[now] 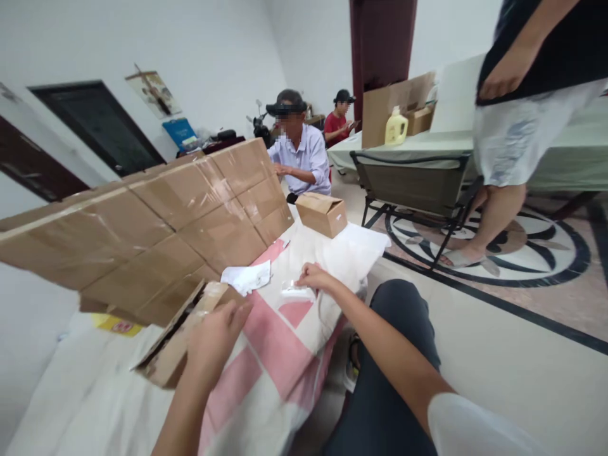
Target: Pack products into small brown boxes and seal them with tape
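At the lower left, my left hand [216,332] is closed at the right edge of a small open cardboard box [164,364], which lies tilted on the cloth. Part of the box is hidden behind the hand. My right hand [314,277] reaches forward over the pink and white cloth [275,329], its fingers pinched at the corner of a small clear plastic packet [297,292]. What is inside the packet is too blurred to make out. Just left of it lies a crumpled white sheet or bag [247,277].
A tall taped cardboard partition [156,234] stands along the far side. Behind it sits a person [304,152] near a closed carton [322,214]. To the right are a folding chair [413,180], a standing person [536,126] and a table with a yellow jug [396,128].
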Motion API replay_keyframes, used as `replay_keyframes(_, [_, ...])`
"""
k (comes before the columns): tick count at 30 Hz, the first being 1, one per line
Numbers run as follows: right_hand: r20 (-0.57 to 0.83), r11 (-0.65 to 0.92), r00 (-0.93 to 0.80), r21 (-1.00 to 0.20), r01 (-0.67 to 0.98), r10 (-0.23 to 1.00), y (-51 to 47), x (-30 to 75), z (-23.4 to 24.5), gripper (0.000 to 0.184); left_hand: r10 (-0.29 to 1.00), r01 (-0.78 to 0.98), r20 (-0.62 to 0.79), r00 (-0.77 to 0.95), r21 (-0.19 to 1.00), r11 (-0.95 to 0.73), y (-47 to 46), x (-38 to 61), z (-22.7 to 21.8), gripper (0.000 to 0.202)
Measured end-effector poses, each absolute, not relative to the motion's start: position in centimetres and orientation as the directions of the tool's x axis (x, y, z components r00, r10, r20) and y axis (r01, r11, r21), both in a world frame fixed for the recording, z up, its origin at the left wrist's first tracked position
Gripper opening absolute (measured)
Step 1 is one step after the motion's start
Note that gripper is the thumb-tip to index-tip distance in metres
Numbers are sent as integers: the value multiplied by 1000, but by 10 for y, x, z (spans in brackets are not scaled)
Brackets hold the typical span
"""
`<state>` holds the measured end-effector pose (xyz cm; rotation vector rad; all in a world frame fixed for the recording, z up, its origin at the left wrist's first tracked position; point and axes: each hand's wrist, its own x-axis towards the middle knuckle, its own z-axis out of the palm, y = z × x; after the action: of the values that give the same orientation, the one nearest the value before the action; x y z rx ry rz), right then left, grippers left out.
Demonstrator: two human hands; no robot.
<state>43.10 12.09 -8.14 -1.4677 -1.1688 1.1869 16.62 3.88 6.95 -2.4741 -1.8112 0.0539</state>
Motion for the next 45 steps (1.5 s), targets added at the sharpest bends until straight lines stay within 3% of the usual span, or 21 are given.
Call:
replay_keyframes(6, [-12,-27,127,-993,112,992,115,433,-62,45,874,856,158,460,-342,-388,66,191,100,38])
replay_keyframes(12, [370,367,4,-922,126,929,88,418,-32,58,643,623,170,747,-517,-587,86,254,117,25])
replay_keyframes(14, [389,362,90,-906,219,917,81,415,-28,51,569,535,121,813,-538,-651,85,279,120,23])
replay_keyframes(17, [325,212,280,-906,367,903,75,419,-31,35,490,479,129,862,-520,-707,80,305,120,28])
replay_keyframes(19, [284,136,330,-903,407,900,72,426,-37,35,464,510,217,859,-454,-731,77,309,117,33])
replay_keyframes(21, [251,103,335,-910,402,908,68,432,-45,38,449,565,376,811,-304,-767,76,303,106,38])
replay_keyframes(23, [202,74,321,-926,371,925,64,438,-54,39,463,597,573,677,-58,-800,78,289,85,40])
replay_keyframes(25, [154,34,314,-934,356,937,59,441,-62,38,543,590,717,437,227,-775,86,273,54,38])
replay_keyframes(28, [124,11,344,-949,314,931,53,442,-70,34,730,595,667,147,530,-604,100,258,0,33])
replay_keyframes(33, [28,42,361,-999,-30,932,49,440,-76,35,833,570,468,296,613,-546,121,268,-67,26])
replay_keyframes(37, [2,88,366,-972,-219,931,51,450,-74,35,881,527,396,259,707,-473,127,280,-92,24])
replay_keyframes(45, [-76,-44,357,-994,-99,931,53,474,-81,36,919,509,347,185,766,-392,123,281,-101,22])
